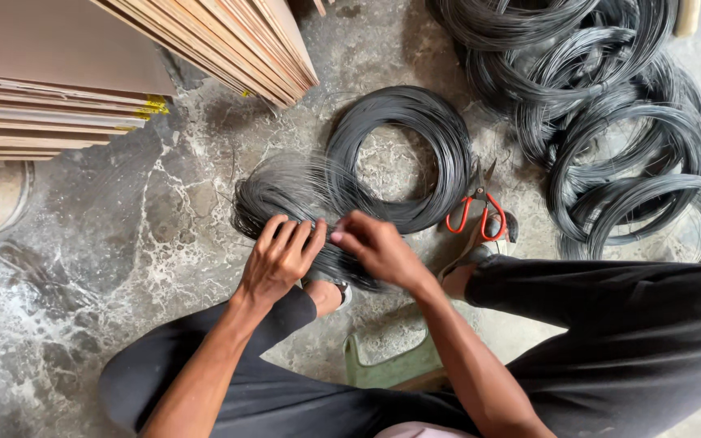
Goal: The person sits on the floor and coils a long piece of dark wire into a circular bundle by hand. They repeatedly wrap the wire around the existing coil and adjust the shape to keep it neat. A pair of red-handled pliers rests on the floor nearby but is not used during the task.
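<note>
Head view, looking down at a mottled concrete floor [123,268]. The person squats on a green stool [391,369], knees in dark trousers [634,324] spread to either side.

Left hand [279,258]: fingers curled and pressed down onto a small bundle of black wire [285,195] lying on the floor just ahead of the feet. Right hand [379,247]: at 3 o'clock of the left, fingertips pinched together on strands of the same bundle. The wire looks blurred around the hands.

Touching the bundle at its 2 o'clock: a larger wire coil [403,154], flat on the floor. At 3 o'clock of that coil: red-handled cutters [478,212]. Further at 2 o'clock: a heap of wire coils [610,122], overlapping. At 10 o'clock: stacked plywood sheets [83,73].
</note>
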